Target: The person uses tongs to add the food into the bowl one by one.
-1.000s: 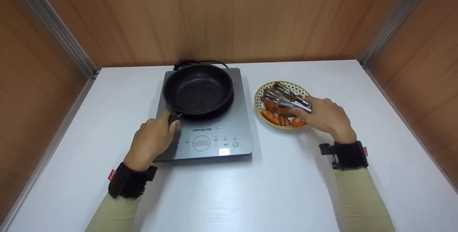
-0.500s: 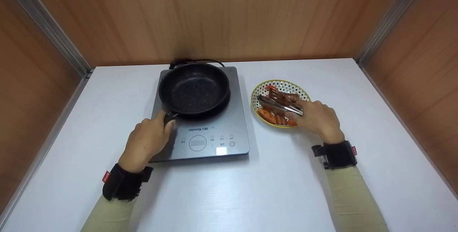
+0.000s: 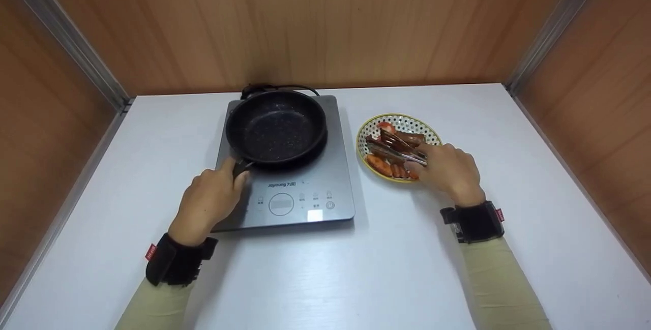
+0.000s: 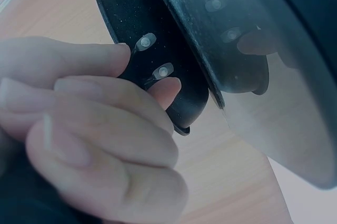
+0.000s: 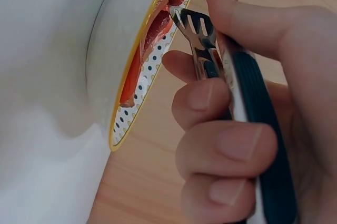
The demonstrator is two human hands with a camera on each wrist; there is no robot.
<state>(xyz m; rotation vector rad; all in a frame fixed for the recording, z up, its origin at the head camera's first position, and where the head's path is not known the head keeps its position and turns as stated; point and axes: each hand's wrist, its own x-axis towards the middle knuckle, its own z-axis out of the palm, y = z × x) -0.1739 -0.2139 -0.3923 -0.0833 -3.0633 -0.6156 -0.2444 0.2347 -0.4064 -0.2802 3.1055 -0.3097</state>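
My left hand (image 3: 208,200) grips the short black handle (image 3: 241,168) of a dark frying pan (image 3: 277,131); the pan's inside is bare. In the left wrist view, two rivets (image 4: 146,42) show on the pan's outer wall beside my fingers. With my right hand (image 3: 450,170) I hold slotted metal tongs (image 5: 200,37) by their dark green handle. The tongs' heads reach down among food in a dotted, yellow-rimmed dish (image 3: 426,131). Brown sausage (image 3: 413,138) lies behind them, and orange browned pieces (image 3: 379,165) lie in front. The tongs hide part of the food.
The pan stands on a flat grey induction cooker (image 3: 325,177), left of the dish, with a gap of white table (image 3: 325,274) between. A black cord (image 3: 300,86) runs behind the cooker. Wooden panels (image 3: 325,25) close in the back and both sides.
The tongs have come down from over the dish into the food, and their arms have drawn closer together. My left hand and the pan keep their place; the head view has shifted slightly.
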